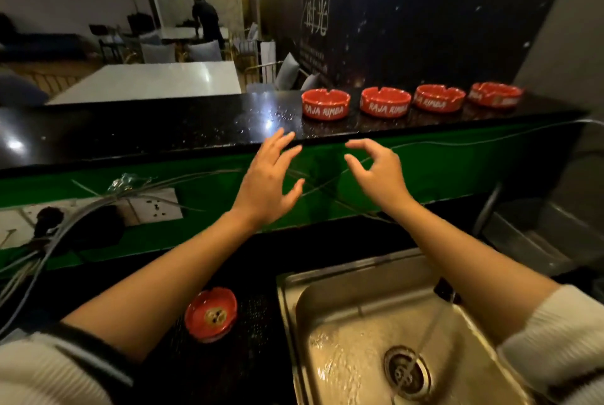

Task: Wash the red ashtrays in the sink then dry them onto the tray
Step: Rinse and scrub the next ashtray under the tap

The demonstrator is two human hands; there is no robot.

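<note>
Red ashtrays: five counted. Four sit in a row on the raised black worktop (196, 123), along its far right stretch, near the right corner, each apart from the next: first ashtray (326, 104), second ashtray (385, 106), third ashtray (439, 97), fourth ashtray (496, 94). White lettering shows on their sides. Fifth ashtray (210, 314) rests alone on the lower dark worktop, just left of the sink's left rim, tilted, with a pale mark at its centre.

One steel sink (330, 323) at lower right; one thin stream of water (431, 329) falls toward the drain (407, 373), and the basin floor is wet.

Two hands, both raised in front of the raised worktop's near edge, holding nothing. Left hand (268, 179): grip apart, fingers spread and straight, tips at the edge below the first ashtray. Right hand (376, 172): grip apart, fingers loosely curved, thumb and forefinger not touching.

Green panel (457, 163) below the raised worktop, with grey cables (65, 225) bundled at left over a white socket strip (157, 205).
</note>
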